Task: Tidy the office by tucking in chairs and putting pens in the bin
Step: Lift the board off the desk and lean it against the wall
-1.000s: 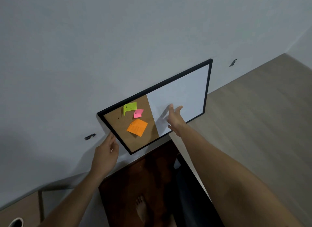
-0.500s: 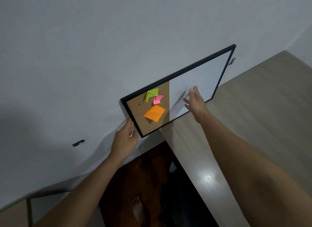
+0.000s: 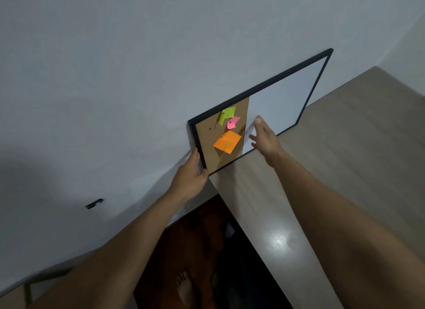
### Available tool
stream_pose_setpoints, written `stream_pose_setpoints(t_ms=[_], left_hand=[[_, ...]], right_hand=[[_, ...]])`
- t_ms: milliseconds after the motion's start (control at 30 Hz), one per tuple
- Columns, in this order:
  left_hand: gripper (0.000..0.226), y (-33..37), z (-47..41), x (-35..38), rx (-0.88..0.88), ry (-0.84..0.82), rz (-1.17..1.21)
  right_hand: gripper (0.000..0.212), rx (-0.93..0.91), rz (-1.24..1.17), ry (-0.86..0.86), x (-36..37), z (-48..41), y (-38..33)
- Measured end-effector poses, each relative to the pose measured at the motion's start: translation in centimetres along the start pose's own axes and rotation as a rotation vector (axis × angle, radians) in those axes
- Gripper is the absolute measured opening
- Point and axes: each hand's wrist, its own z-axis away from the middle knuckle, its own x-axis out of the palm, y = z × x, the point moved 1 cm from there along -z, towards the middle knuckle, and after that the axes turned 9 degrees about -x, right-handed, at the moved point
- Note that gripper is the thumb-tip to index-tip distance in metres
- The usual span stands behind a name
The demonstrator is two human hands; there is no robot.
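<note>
A black-framed board [image 3: 287, 97], part cork and part whiteboard, leans against the grey wall with its lower edge at the back of the desk [image 3: 333, 166]. Green [image 3: 227, 114], pink [image 3: 233, 123] and orange [image 3: 227, 141] notes are pinned to the cork. My left hand [image 3: 189, 173] grips the board's lower left corner, thumb on the front of the frame. My right hand [image 3: 264, 138] lies with straight fingers at the whiteboard face near the cork's edge. No chair, pen or bin is in view.
The light wood desk runs from the lower middle to the right, with a glare spot [image 3: 279, 241] on it. Left of its edge is dark floor with my bare foot [image 3: 184, 288]. A strip of dark tape [image 3: 94, 203] sticks to the wall at left.
The board has shifted to the right along the wall and now stands more upright at the desk's back edge. Both hands moved right with it, the left still at the corner.
</note>
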Motion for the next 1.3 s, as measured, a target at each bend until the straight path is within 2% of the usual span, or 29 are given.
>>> stream_pose_setpoints(t_ms=[267, 467, 533, 900, 1133, 1300], left_hand=[[0.082, -0.4, -1.0, 0.2, -0.045, -0.028, -0.059], [0.076, -1.9, -0.2, 0.3, -0.229, -0.039, -0.228], [0.071, -2.3, 0.7, 0.2, -0.236, -0.061, -0.267], [0.045, 0.4, 7.7, 2.1, -0.040, -0.147, -0.336], [0.041, 2.7, 11.6, 6.5, 0.124, -0.288, -0.426], [0.037, 2.9, 13.2, 10.5, 0.227, -0.420, -0.511]], right_hand=[[0.072, 0.067, 0.036, 0.004, -0.2, 0.6, 2.1], [0.075, 0.086, 0.098, 0.017, -1.7, 3.4, 2.6], [0.073, 0.094, 0.110, 0.021, -2.3, 5.2, 2.5], [0.059, 0.076, 0.297, 0.082, -7.4, 17.3, 2.1], [0.063, 0.111, 0.325, 0.211, -11.8, 27.5, 2.5], [0.062, 0.235, 0.300, 0.340, -14.1, 36.6, 3.3]])
